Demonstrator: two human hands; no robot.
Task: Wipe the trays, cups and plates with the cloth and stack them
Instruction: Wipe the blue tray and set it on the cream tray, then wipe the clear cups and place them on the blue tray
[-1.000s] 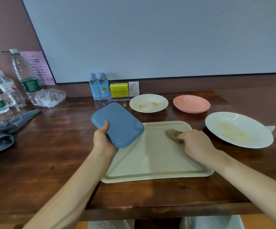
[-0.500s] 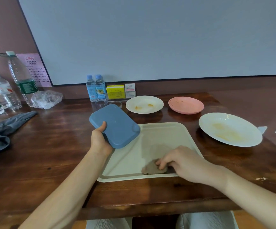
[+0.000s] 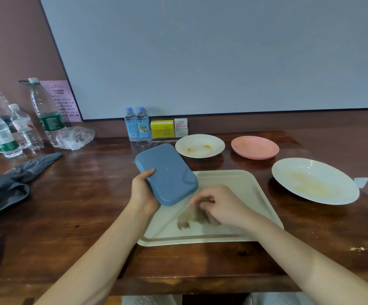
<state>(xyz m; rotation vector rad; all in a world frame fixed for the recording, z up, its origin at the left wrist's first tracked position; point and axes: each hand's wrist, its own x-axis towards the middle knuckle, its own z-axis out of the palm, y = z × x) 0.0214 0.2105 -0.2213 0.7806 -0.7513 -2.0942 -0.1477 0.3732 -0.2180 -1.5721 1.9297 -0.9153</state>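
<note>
A cream tray (image 3: 242, 183) lies on the wooden table in front of me. My left hand (image 3: 142, 192) grips the near edge of a small blue tray (image 3: 166, 172), holding it tilted above the cream tray's left corner. My right hand (image 3: 220, 205) holds a brownish cloth (image 3: 192, 216) against the cream tray's near middle; the cloth is blurred. A small white plate (image 3: 200, 145) with yellow stains and a pink plate (image 3: 255, 147) with crumbs sit behind the tray. A large white plate (image 3: 315, 180) with yellow smears lies at the right. A clear cup (image 3: 144, 143) stands behind the blue tray.
Two small blue-capped bottles (image 3: 137, 124) and small boxes (image 3: 162, 128) stand against the wall. Several water bottles (image 3: 20, 119) and a crumpled plastic bag (image 3: 75, 136) are at the far left. Grey fabric (image 3: 9, 183) lies on the table's left side.
My right hand slid the cloth from the tray's far middle to its near edge, then a little back up. My left hand keeps holding the blue tray in place.
</note>
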